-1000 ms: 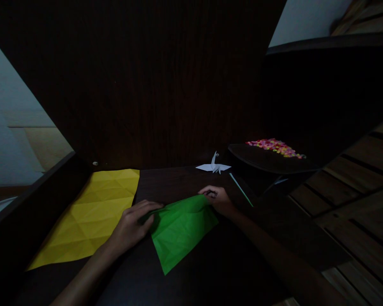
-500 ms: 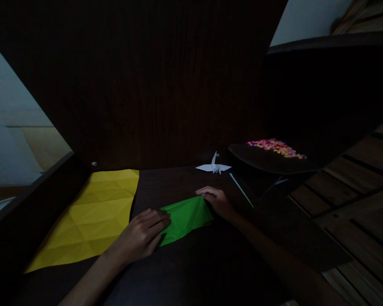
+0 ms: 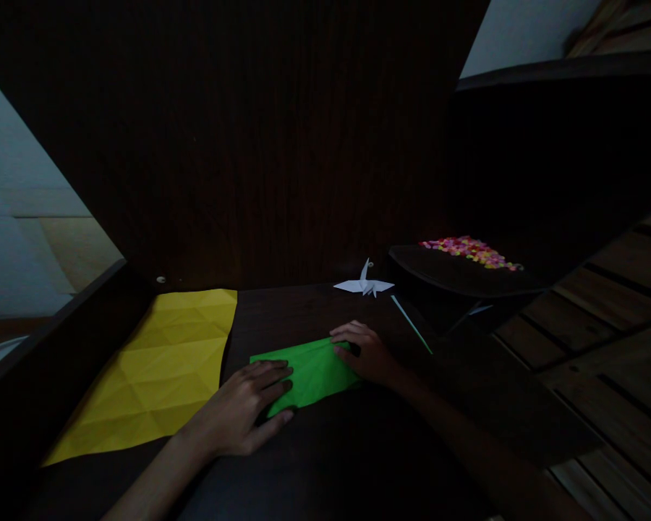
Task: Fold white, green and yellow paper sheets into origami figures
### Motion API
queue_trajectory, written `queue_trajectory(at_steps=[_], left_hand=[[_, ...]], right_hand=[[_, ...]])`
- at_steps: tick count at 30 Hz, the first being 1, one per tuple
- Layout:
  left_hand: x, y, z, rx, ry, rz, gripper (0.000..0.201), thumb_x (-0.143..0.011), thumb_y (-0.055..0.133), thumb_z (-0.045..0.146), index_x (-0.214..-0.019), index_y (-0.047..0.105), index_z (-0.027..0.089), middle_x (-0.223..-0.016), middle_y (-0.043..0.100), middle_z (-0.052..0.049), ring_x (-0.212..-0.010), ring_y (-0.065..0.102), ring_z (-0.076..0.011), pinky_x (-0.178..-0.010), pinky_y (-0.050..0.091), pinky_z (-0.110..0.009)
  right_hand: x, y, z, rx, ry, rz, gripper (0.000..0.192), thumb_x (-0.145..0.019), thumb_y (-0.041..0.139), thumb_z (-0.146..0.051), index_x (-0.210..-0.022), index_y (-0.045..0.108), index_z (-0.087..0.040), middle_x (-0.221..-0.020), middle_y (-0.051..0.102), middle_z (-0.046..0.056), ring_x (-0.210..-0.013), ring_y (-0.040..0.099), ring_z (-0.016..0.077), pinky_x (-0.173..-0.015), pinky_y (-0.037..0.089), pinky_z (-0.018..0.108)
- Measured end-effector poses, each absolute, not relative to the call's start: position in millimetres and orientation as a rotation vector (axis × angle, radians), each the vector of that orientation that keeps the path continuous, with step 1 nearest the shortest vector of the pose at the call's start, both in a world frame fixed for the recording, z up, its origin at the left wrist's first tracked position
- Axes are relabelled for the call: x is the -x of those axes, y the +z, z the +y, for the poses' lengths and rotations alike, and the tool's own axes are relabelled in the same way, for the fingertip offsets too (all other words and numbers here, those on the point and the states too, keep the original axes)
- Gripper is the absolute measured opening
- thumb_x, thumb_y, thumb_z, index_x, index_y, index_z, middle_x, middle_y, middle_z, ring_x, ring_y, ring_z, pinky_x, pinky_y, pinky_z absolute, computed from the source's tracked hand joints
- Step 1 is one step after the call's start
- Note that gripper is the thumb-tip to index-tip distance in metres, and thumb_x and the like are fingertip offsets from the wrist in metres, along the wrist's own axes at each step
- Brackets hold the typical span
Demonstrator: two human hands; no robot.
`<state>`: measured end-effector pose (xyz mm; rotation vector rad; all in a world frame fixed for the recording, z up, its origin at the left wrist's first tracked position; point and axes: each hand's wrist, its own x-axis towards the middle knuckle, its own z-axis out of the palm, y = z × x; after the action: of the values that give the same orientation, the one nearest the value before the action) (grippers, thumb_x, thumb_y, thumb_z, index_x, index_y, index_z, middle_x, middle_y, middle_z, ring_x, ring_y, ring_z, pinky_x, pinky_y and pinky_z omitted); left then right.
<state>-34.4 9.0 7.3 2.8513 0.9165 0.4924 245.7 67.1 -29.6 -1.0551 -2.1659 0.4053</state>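
A sheet of green paper, folded into a roughly oblong shape, lies on the dark wooden surface between my hands. My left hand rests flat across its left part, open, fingers stretched and thumb apart near the lower edge. At the paper's upper right, my right hand has its fingertips along the far edge. Its thumb lies on the paper, with a gap between thumb and fingers. The right hand covers that corner of the sheet. A creased yellow sheet of paper is spread out left of my left hand.
A white paper crane stands near the upright wooden panel. A thin pale strip lies right of it. Small colourful pieces are heaped on a dark curved shelf. A raised wooden edge bounds the left side.
The green paper's right part now lies flatter. My right thumb has come onto the paper, apart from the fingers. My left hand has shifted slightly, its thumb spreading away and the upper left corner showing.
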Motion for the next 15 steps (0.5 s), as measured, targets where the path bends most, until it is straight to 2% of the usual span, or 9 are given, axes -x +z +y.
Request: queue_trajectory(at_steps=[4, 7, 12, 15], left_hand=[[31, 3, 13, -2.846, 0.481, 0.974, 0.027, -0.094, 0.046, 0.026, -0.114, 0.063, 0.019, -0.107, 0.069, -0.010, -0.100, 0.064, -0.0243, -0.088, 0.053, -0.041], [29, -2, 14, -2.851, 0.486, 1.044, 0.028, -0.094, 0.046, 0.026, -0.118, 0.060, 0.018, -0.106, 0.067, -0.010, -0.099, 0.063, -0.0244, -0.088, 0.052, -0.041], [28, -12, 11, -2.826, 0.493, 1.170, 0.038, -0.093, 0.048, 0.029, -0.129, 0.053, 0.019, -0.122, 0.061, -0.012, -0.112, 0.057, -0.0280, -0.095, 0.048, -0.047], [27, -18, 11, -2.834, 0.513, 1.189, 0.045, -0.094, 0.047, 0.032, -0.137, 0.046, 0.019, -0.137, 0.053, -0.012, -0.125, 0.048, -0.0292, -0.102, 0.043, -0.048]], right_hand=[[-243, -25, 63, 1.099, 0.346, -2.252, 0.014, -0.084, 0.061, -0.024, -0.094, 0.070, -0.021, -0.106, 0.068, 0.007, -0.101, 0.058, 0.0248, -0.091, 0.041, 0.046], [-242, -22, 60, 1.110, 0.304, -2.307, 0.016, -0.084, 0.061, -0.026, -0.097, 0.070, -0.022, -0.109, 0.067, 0.008, -0.103, 0.057, 0.0252, -0.091, 0.040, 0.047], [-239, -22, 57, 1.080, 0.221, -2.374, 0.021, -0.085, 0.061, -0.029, -0.102, 0.068, -0.021, -0.116, 0.065, 0.009, -0.107, 0.055, 0.0259, -0.092, 0.041, 0.047], [-238, -24, 56, 1.039, 0.184, -2.428, 0.027, -0.086, 0.060, -0.031, -0.109, 0.066, -0.019, -0.123, 0.063, 0.010, -0.114, 0.053, 0.0267, -0.098, 0.040, 0.049]])
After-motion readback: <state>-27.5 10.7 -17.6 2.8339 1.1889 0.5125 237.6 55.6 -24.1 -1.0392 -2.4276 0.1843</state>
